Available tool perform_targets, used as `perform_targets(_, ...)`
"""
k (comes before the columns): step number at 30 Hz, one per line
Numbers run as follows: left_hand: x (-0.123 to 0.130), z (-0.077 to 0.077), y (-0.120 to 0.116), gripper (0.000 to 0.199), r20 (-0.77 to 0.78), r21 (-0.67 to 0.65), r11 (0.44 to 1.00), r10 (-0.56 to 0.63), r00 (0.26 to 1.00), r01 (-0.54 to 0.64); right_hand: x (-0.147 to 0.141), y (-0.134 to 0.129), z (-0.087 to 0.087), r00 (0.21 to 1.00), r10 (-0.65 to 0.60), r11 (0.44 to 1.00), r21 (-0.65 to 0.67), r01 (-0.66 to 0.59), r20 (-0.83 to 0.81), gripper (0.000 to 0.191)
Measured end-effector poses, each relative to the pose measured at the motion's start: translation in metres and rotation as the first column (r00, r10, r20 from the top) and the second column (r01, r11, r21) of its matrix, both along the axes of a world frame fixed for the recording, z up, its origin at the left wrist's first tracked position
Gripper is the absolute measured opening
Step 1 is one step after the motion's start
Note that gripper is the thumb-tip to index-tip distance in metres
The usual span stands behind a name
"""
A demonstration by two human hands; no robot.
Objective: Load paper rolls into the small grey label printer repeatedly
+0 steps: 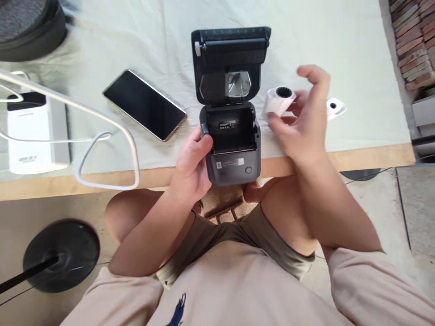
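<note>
My left hand (195,163) grips the side of a small dark grey label printer (233,170), thumb on its edge. The printer's lid (231,63) stands raised, and its paper bay shows no roll inside. To the right of the printer, my right hand (306,113) has its thumb and lower fingers around a white paper roll (275,104) with a black core. The index finger is lifted off the roll. Beyond that hand lies a second, smaller white roll (335,107) with a dark core, partly hidden by the hand.
A smartphone (146,104) with a dark screen lies left of the printer on the pale cloth (136,36). A white cable (127,136) loops past a white box (37,131) at far left. A round black object (30,34) sits at the back left corner.
</note>
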State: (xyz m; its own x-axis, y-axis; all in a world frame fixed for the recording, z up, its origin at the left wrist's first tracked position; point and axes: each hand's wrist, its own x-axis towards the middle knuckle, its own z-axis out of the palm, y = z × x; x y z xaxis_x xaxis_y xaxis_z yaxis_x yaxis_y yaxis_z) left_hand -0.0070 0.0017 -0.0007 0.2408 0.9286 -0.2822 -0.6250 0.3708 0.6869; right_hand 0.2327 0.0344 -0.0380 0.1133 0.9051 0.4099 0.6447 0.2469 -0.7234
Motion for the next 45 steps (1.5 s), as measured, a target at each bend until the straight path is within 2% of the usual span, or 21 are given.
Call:
perform_targets(2,0.001,-0.002,0.001,0.015,0.039,0.021,0.999,-0.036,0.999,0.035,0.002,-0.005,0.006,1.000,-0.013,0.995,0.102,0.015,-0.021,0.055)
perform_targets(5,0.001,-0.008,0.002,0.028,0.035,0.050,0.995,-0.084,0.996,0.083,-0.007,-0.018,0.023,0.997,-0.017,0.955,0.297,-0.006,0.076,0.039)
perform_targets(8,0.001,-0.016,0.002,0.048,-0.026,0.114,0.986,-0.119,0.993,0.121,-0.020,-0.031,0.040,0.959,0.161,0.871,0.424,-0.249,0.232,0.046)
perform_targets(9,0.001,-0.018,0.002,0.050,-0.045,0.136,0.982,-0.128,0.991,0.133,-0.023,-0.033,0.043,0.931,0.222,0.841,0.426,-0.333,0.290,0.049)
perform_targets(11,0.000,-0.021,0.002,0.051,-0.066,0.166,0.974,-0.143,0.988,0.152,-0.026,-0.036,0.047,0.886,0.277,0.839,0.356,-0.411,0.371,0.049)
perform_targets(14,-0.001,-0.021,0.002,0.052,-0.082,0.168,0.970,-0.167,0.983,0.179,-0.028,-0.037,0.046,0.882,0.254,0.903,0.228,-0.363,0.397,0.045)
perform_targets(16,-0.002,-0.019,0.001,0.055,-0.103,0.160,0.967,-0.180,0.978,0.195,-0.029,-0.037,0.046,0.896,0.225,0.908,0.251,-0.336,0.383,0.041)
perform_targets(19,-0.001,-0.018,0.002,0.057,-0.132,0.140,0.970,-0.183,0.974,0.201,-0.031,-0.041,0.049,0.902,0.226,0.873,0.335,-0.355,0.368,0.020)
perform_targets(21,-0.001,-0.019,0.003,0.053,-0.128,0.138,0.972,-0.173,0.977,0.190,-0.032,-0.045,0.053,0.882,0.275,0.842,0.348,-0.413,0.382,0.007)
perform_targets(24,-0.002,-0.021,0.007,0.051,-0.098,0.151,0.964,-0.206,0.974,0.219,-0.035,-0.051,0.055,0.813,0.375,0.815,0.260,-0.518,0.445,0.007)
perform_targets(26,-0.004,-0.021,0.009,0.059,-0.112,0.155,0.951,-0.251,0.962,0.266,-0.037,-0.054,0.054,0.801,0.381,0.821,0.228,-0.522,0.462,0.014)
perform_targets(29,-0.008,-0.022,0.009,0.073,-0.191,0.129,0.946,-0.271,0.943,0.297,-0.039,-0.051,0.049,0.871,0.343,0.835,0.311,-0.455,0.353,0.029)
perform_targets(32,-0.011,-0.025,0.010,0.084,-0.241,0.132,0.946,-0.258,0.936,0.295,-0.035,-0.043,0.042,0.950,0.258,0.858,0.409,-0.310,0.179,0.018)
perform_targets(33,-0.011,-0.027,0.010,0.091,-0.252,0.149,0.942,-0.257,0.933,0.300,-0.032,-0.039,0.040,0.970,0.209,0.888,0.392,-0.242,0.124,0.021)
perform_targets(35,-0.013,-0.032,0.011,0.113,-0.277,0.188,0.925,-0.273,0.921,0.331,-0.027,-0.034,0.034,0.985,0.170,0.946,0.276,-0.169,0.019,0.045)
perform_targets(37,-0.015,-0.037,0.012,0.128,-0.301,0.216,0.907,-0.291,0.908,0.362,-0.022,-0.029,0.028,0.962,0.248,0.959,0.166,-0.228,-0.113,0.059)
perform_targets(38,-0.016,-0.039,0.012,0.132,-0.313,0.220,0.902,-0.295,0.903,0.371,-0.020,-0.028,0.026,0.939,0.293,0.951,0.154,-0.267,-0.181,0.060)
perform_targets(40,-0.017,-0.040,0.012,0.133,-0.333,0.221,0.906,-0.279,0.901,0.362,-0.018,-0.028,0.025,0.905,0.313,0.947,0.174,-0.272,-0.289,0.053)
perform_targets(43,-0.016,-0.037,0.011,0.123,-0.317,0.238,0.915,-0.244,0.916,0.326,-0.023,-0.031,0.024,0.880,0.263,0.964,0.083,-0.251,-0.394,0.045)
perform_targets(45,-0.015,-0.034,0.009,0.109,-0.261,0.255,0.915,-0.247,0.933,0.313,-0.029,-0.036,0.024,0.837,0.300,0.940,-0.009,-0.342,-0.458,0.049)
